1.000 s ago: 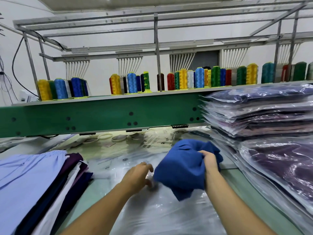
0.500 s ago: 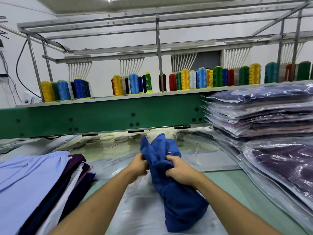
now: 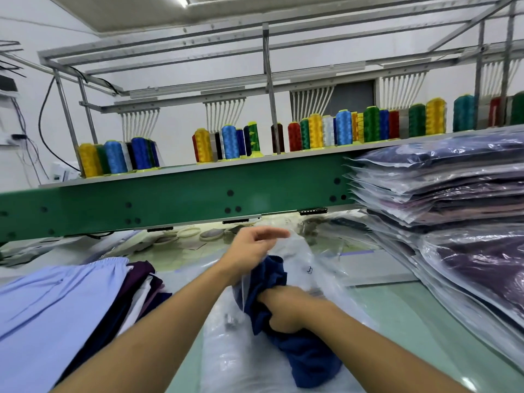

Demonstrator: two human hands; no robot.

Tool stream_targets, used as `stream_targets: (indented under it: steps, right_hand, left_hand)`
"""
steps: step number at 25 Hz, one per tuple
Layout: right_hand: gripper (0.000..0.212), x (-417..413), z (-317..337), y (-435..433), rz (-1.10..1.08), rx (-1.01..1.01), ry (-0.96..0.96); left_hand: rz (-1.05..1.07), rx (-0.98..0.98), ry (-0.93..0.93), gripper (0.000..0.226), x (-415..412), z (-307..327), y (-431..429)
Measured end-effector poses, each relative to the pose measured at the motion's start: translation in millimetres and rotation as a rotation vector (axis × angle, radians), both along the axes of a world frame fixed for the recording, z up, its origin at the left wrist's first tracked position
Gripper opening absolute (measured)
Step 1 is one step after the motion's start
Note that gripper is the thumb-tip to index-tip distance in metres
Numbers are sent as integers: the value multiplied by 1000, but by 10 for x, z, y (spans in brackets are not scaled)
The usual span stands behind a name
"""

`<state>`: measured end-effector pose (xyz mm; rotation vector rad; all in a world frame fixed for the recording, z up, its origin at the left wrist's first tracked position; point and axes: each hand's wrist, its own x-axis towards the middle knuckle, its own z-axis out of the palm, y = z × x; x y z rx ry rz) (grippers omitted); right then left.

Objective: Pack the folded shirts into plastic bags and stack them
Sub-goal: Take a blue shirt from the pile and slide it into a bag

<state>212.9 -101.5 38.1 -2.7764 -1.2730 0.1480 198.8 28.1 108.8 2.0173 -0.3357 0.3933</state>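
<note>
A blue folded shirt (image 3: 306, 355) lies bunched at the centre of the table, its far end inside the mouth of a clear plastic bag (image 3: 300, 262). My right hand (image 3: 286, 309) grips the shirt around its middle. My left hand (image 3: 255, 245) holds the bag's upper edge lifted above the shirt, fingers blurred. More clear bags (image 3: 226, 350) lie flat under the shirt. A tall stack of bagged dark shirts (image 3: 442, 199) stands at the right.
A pile of unbagged shirts (image 3: 56, 313), light blue on top with purple, white and navy below, fills the left. A green machine beam (image 3: 170, 202) crosses behind the work area, with several thread cones (image 3: 229, 141) on its shelf. Pale green table (image 3: 411, 316) shows at right.
My left hand let go of the shirt and took the bag's edge, lifting it. My right hand moved lower on the shirt, and the shirt's far end went into the bag.
</note>
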Motion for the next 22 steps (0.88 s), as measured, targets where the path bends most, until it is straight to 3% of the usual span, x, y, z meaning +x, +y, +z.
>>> stream_targets:
  steps: [3, 6, 10, 13, 16, 20, 22]
  right_hand:
    - [33, 111, 55, 156, -47, -16, -5]
    - [40, 241, 171, 162, -221, 194, 43]
    - [33, 333, 248, -84, -384, 563, 172]
    - [40, 290, 213, -115, -389, 463, 133]
    - [41, 173, 149, -18, -279, 234, -8]
    - [52, 16, 157, -161, -215, 390, 31]
    - [49, 59, 242, -224, -294, 470, 71]
  left_hand:
    - [-97, 397, -147, 29, -102, 68, -238]
    - [65, 793, -344, 31, -136, 43, -213]
    - [273, 858, -309, 26, -199, -48, 120]
    - [395, 994, -335, 21, -275, -187, 94]
    - [381, 964, -437, 23, -279, -168, -252]
    - [150, 894, -505, 19, -318, -97, -665]
    - [161, 824, -558, 23, -372, -114, -612]
